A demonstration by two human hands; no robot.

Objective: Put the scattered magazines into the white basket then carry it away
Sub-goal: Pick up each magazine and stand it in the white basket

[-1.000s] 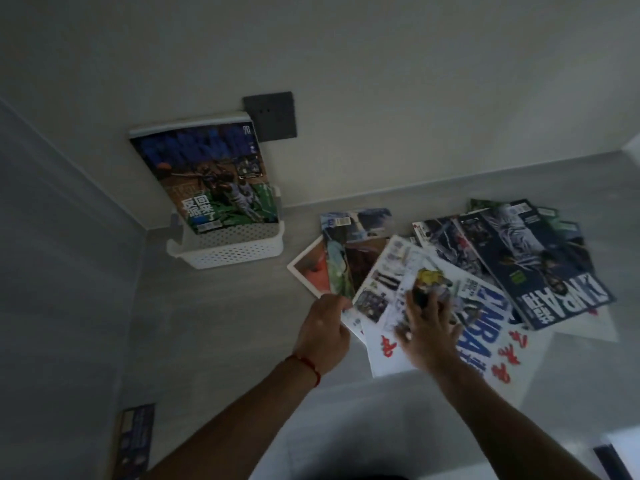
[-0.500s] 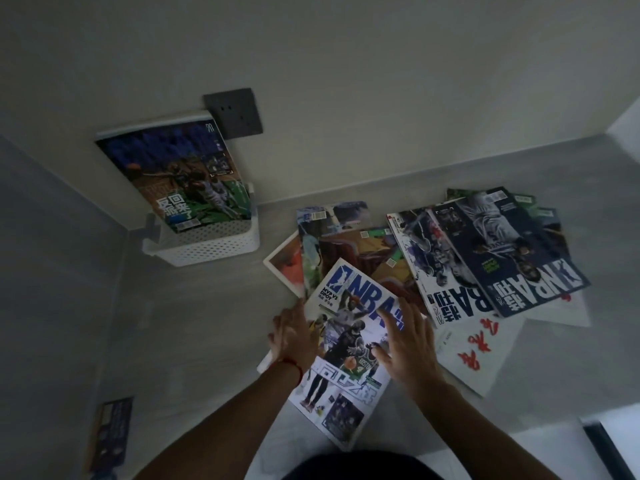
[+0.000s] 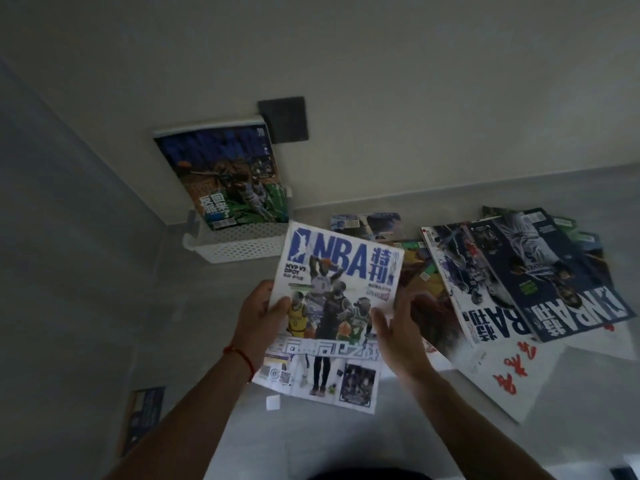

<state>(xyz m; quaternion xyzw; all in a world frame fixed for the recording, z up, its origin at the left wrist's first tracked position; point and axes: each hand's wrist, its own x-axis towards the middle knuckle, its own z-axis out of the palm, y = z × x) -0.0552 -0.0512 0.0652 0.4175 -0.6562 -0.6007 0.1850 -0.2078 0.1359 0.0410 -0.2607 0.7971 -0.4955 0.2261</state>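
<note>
At the far left, low on the grey floor (image 3: 104,306), a dark printed sheet (image 3: 143,415) lies flat near the side wall. Further right the white basket (image 3: 239,249) sits against the back wall, with a magazine (image 3: 223,174) standing in it, leaning back on the wall, its long axis upright and its blue title at the top; a dark wall plate (image 3: 284,119) is just behind its upper right corner. In front of the basket the left hand (image 3: 258,323), a red string at its wrist, grips the left edge of the NBA magazine (image 3: 337,306), thumb on the cover. This magazine is held above the floor, long axis running away from the person, title end pointing toward the basket and back wall, cover facing up and readable. The right hand (image 3: 398,336) grips its right edge, thumb curled over the cover. Right of the hands the scattered magazines (image 3: 540,282) lie overlapping on the floor, two of them with titles upside down toward the person, over a white sheet with red characters (image 3: 519,372).
</note>
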